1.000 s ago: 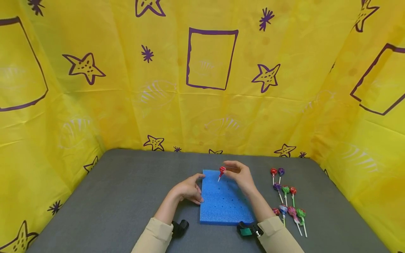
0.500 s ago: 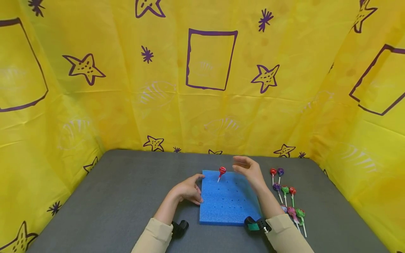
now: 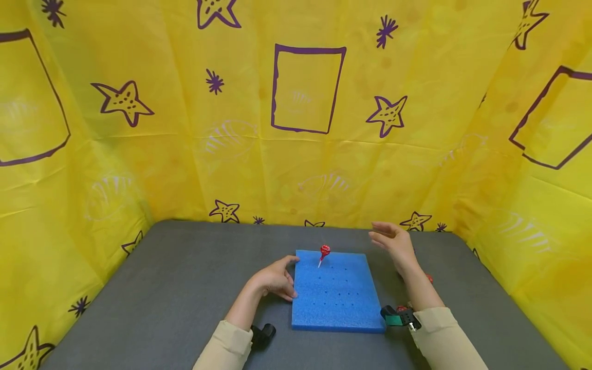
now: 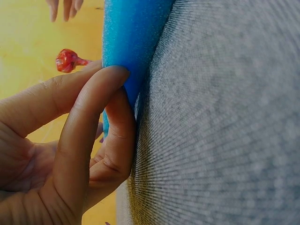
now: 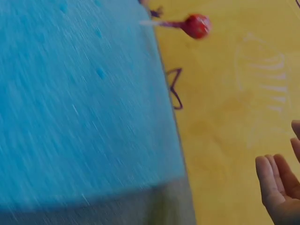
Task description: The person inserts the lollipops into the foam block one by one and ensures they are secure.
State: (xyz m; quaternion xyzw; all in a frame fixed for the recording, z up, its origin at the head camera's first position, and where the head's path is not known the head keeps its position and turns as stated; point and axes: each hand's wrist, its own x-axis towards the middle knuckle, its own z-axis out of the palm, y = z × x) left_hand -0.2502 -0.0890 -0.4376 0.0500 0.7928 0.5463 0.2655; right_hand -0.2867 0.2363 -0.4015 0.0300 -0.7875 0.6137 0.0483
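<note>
A blue foam block (image 3: 335, 313) with rows of small holes lies on the grey table. One red-wrapped lollipop (image 3: 325, 250) stands in it near the far left corner, tilted slightly, its white stick going down into the foam. My left hand (image 3: 275, 278) grips the block's left edge; in the left wrist view the curled fingers (image 4: 75, 136) bear on its side face. To the right of the block, my right hand (image 3: 395, 244) is in the air with fingers loosely bent and nothing in them. The right wrist view shows those fingertips (image 5: 269, 171) apart from the lollipop.
More lollipops lie on the table to the right, mostly hidden under my right forearm; one red lollipop (image 3: 401, 309) shows by the wrist strap. Yellow cloth (image 3: 310, 169) with purple drawings hangs behind and on both sides of the grey table (image 3: 194, 288).
My right hand has let go of the red lollipop, which stays standing in the foam, and has moved right over the other lollipops. The left hand has stayed at the block's edge.
</note>
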